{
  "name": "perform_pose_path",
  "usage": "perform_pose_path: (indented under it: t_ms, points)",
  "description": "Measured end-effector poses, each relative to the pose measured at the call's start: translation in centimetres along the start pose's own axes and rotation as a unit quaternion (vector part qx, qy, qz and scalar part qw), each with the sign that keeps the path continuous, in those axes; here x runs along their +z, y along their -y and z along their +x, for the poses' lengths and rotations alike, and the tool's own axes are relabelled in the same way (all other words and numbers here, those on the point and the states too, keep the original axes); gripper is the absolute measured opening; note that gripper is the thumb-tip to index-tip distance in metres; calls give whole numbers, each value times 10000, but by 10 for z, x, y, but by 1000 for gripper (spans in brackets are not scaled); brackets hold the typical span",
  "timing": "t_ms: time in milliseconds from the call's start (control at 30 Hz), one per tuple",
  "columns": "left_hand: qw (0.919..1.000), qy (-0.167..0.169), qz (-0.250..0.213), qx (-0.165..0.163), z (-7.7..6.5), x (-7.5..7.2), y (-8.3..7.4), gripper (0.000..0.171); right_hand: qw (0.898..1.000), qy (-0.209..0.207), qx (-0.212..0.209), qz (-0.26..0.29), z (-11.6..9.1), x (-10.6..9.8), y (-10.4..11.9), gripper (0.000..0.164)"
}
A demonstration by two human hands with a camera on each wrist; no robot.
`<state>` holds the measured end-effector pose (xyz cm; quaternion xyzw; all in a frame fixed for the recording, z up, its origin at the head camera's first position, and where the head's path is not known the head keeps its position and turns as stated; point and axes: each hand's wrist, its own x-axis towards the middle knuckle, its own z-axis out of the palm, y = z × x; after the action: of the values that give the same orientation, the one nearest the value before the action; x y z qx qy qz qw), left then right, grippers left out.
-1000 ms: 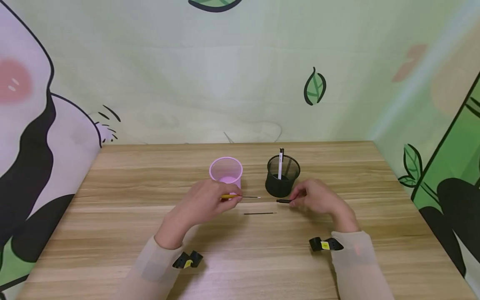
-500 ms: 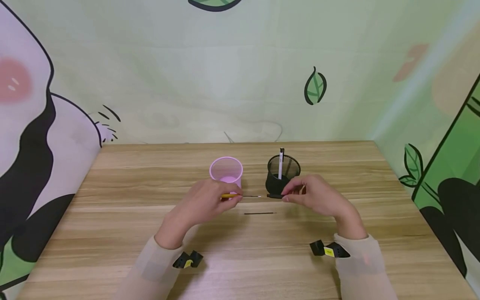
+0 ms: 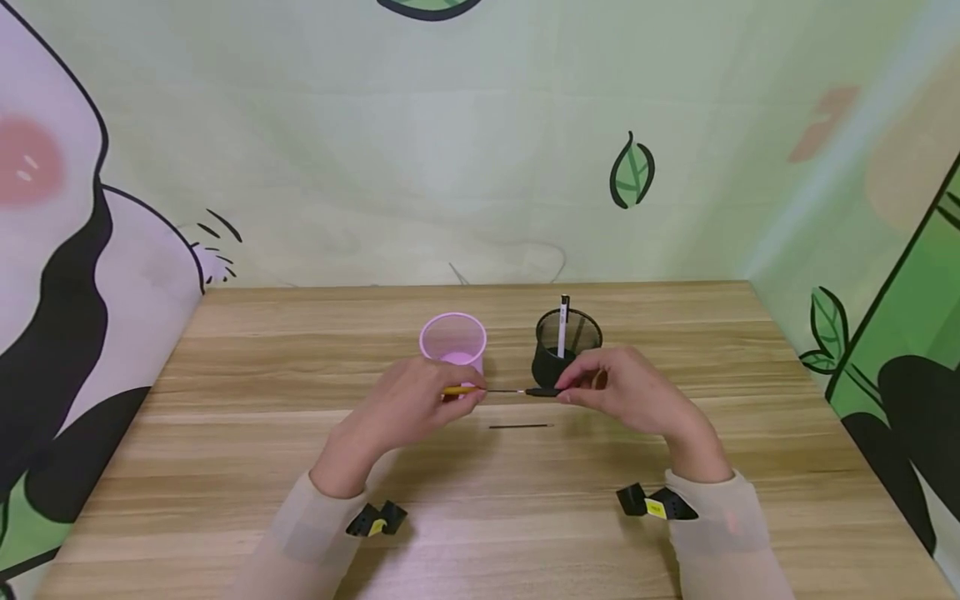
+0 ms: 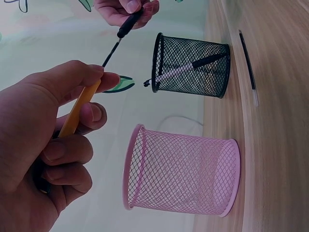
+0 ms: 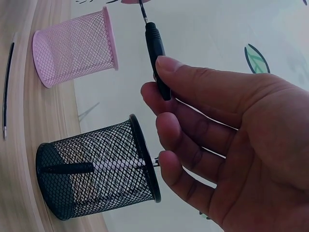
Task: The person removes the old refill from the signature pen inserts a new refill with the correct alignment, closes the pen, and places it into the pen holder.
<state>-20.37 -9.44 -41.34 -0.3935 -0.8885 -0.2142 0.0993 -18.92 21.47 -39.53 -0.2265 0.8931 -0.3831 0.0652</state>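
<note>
With thumb and index finger my left hand (image 3: 408,400) grips a yellow pen barrel (image 4: 79,110), and a thin dark refill (image 4: 112,52) sticks out of it to the right. My right hand (image 3: 633,392) pinches a black ribbed pen grip (image 5: 154,46) between thumb and index finger, its other fingers loosely bent. The refill's tip is right at the near end of the black grip, the two roughly in line. Both hands hold the parts above the table, in front of the two mesh cups. A second refill (image 3: 519,427) lies on the wood below them.
Behind my left hand stands a pink mesh cup (image 4: 183,169). A black mesh cup (image 5: 104,186) stands behind my right hand, with a white-and-black pen (image 3: 562,329) leaning in it. The wooden table (image 3: 300,333) ends at a printed cloth backdrop (image 3: 337,150).
My right hand has moved left and slightly away from me with the black pen grip, bringing its end to the refill's tip. My left hand has kept still.
</note>
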Motion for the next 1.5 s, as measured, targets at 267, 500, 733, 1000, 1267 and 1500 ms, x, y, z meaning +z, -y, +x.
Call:
perform_pose_path:
  t_ms: [267, 500, 733, 1000, 1267, 1500]
  points:
    - [10000, 1, 3, 18, 0, -1, 0, 10, 10000, -51, -4, -43, 1, 1, 2, 9]
    - [10000, 50, -39, 10, 0, -3, -2, 12, 9997, -124, -187, -32, 3, 5, 2, 8]
    - [9999, 89, -32, 36, 0, -2, -2, 13, 9989, -136, -438, 110, 6, 12, 6, 8]
    - [10000, 31, -47, 69, 1, -1, -1, 13, 9983, -172, -539, 119, 10, 19, 12, 8]
    - [9999, 31, -116, 88, 1, 0, -1, 13, 9976, -212, -638, 190, 13, 25, 13, 8]
    - [9999, 87, -139, 47, 1, 1, -1, 11, 9966, -278, -760, 164, 13, 27, 17, 9]
